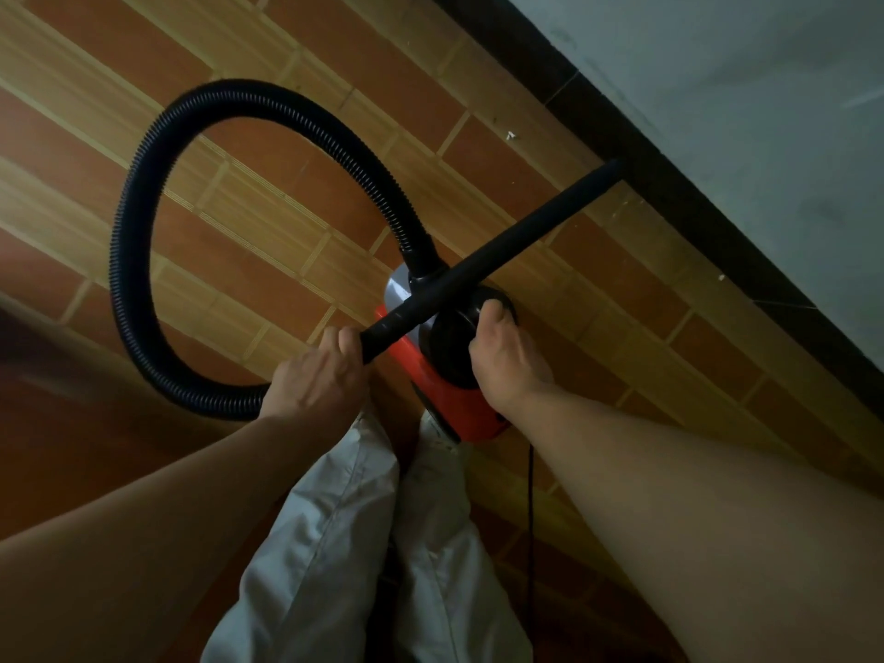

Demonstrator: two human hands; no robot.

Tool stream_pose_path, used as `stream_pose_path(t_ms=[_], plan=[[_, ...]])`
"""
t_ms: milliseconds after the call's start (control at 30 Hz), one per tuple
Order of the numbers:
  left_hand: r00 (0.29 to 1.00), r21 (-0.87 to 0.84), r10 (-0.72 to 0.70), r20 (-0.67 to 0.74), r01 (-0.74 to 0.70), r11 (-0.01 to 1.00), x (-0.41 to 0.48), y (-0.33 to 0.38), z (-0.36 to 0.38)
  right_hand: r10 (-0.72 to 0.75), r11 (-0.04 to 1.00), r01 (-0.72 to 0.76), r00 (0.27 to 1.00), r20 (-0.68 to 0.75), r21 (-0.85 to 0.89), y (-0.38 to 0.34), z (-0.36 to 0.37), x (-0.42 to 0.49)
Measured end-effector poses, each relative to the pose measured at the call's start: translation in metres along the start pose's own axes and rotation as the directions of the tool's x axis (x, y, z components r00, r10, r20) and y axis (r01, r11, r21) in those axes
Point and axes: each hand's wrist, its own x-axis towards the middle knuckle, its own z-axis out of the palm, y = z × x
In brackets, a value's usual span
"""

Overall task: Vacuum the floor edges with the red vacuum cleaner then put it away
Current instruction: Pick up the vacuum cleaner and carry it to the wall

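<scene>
The red vacuum cleaner [459, 409] hangs just in front of my legs, its black handle gripped by my right hand [507, 356]. My left hand [315, 375] grips the near end of the black wand [507, 246], where the ribbed black hose [143, 222] joins it. The hose loops wide to the left and comes back into the top of the cleaner. The wand's nozzle tip [614, 167] meets the dark skirting strip [669, 193] at the foot of the pale wall [765, 112].
The floor is brick-pattern tile [268, 193] in orange and tan, with small white specks [510, 134] near the skirting. A thin black power cord [530, 509] drops from the cleaner past my light trousers [363, 543]. Dark shadow fills the left edge.
</scene>
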Motion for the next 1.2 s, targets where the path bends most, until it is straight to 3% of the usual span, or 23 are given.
stream_pose_path(t_ms=[300, 433, 533, 667, 1200], plan=[[0.999, -0.007, 0.015, 0.031, -0.015, 1.0, 0.009, 0.005, 0.0, -0.005, 0.993, 0.013, 0.998, -0.064, 0.121, -0.002, 0.011, -0.005], [0.998, 0.003, 0.036, 0.043, -0.036, 0.999, 0.008, 0.008, -0.004, -0.03, 0.955, 0.031, 1.0, -0.007, 0.294, 0.002, 0.005, -0.007], [0.998, -0.013, 0.028, 0.052, -0.027, 1.0, 0.006, 0.01, -0.007, 0.024, 0.901, -0.053, 0.997, 0.073, 0.431, 0.003, -0.002, -0.005], [0.998, -0.014, 0.02, 0.052, -0.019, 1.0, 0.001, 0.013, -0.011, 0.003, 0.865, -0.077, 0.989, 0.148, 0.495, 0.003, -0.006, 0.0], [1.0, -0.064, -0.026, 0.018, 0.027, 0.998, -0.002, 0.018, -0.015, -0.073, 0.975, 0.025, 0.974, 0.213, 0.22, 0.008, -0.042, 0.018]])
